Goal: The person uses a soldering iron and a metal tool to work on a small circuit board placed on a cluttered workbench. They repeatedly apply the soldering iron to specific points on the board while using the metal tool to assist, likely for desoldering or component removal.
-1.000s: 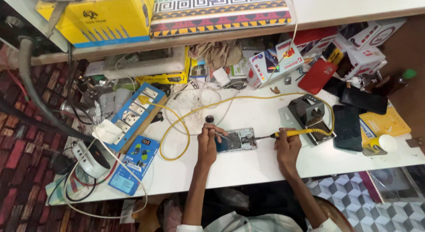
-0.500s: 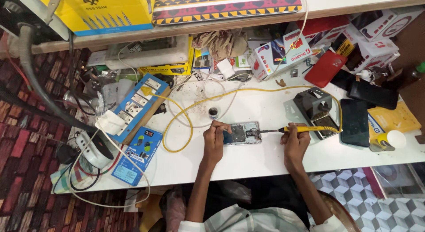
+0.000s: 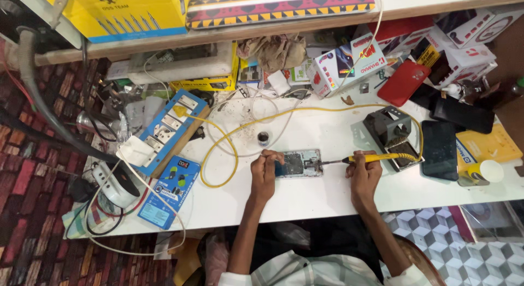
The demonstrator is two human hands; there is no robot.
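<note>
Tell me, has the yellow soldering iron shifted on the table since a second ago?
No. The soldering iron keeps its place beside the grey stand, tip at the opened phone; only the camera view shifted.

The soldering iron (image 3: 376,157) has a yellow handle and yellow cord (image 3: 229,141). The power strip board (image 3: 169,127) is blue, the phone case (image 3: 404,82) red, the worktable (image 3: 305,196) white, the floor tiles (image 3: 480,253) a grey-and-white cube pattern.
</note>
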